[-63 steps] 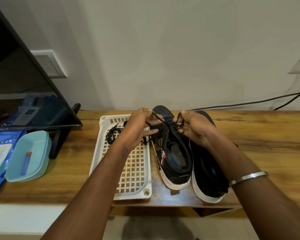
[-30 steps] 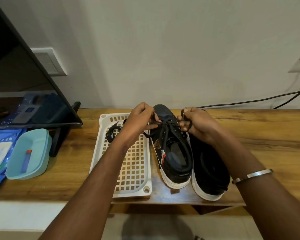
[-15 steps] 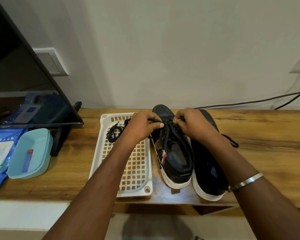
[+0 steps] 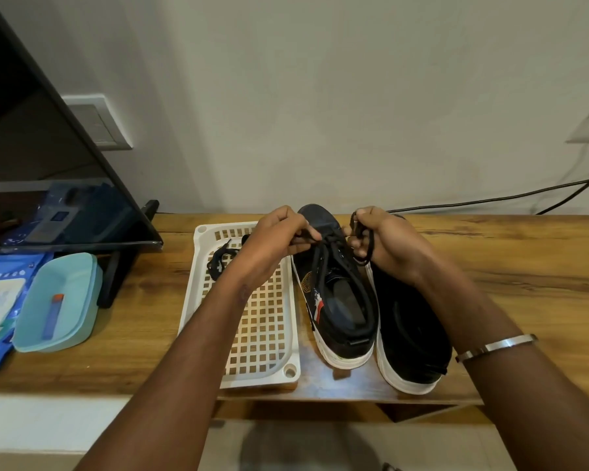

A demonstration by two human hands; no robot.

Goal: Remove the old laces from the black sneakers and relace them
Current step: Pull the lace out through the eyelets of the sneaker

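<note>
Wooden worktop [image 4: 490,266], sneakers [image 4: 337,300] side by side near tray [image 4: 198,300]. Left hand [image 4: 272,243] and right hand [image 4: 385,246] each pinching lace [image 4: 369,246] over left sneaker. Pull both ends evenly, keeping lace flat.

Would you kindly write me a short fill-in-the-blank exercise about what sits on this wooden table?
1. Both hands, left and right, grip a black ____ over the left black sneaker.
2. A loose black lace lies in the white plastic ____.
3. The turquoise plastic container holds a blue tube with an ____ cap.

Missing words: lace; basket; orange
</note>
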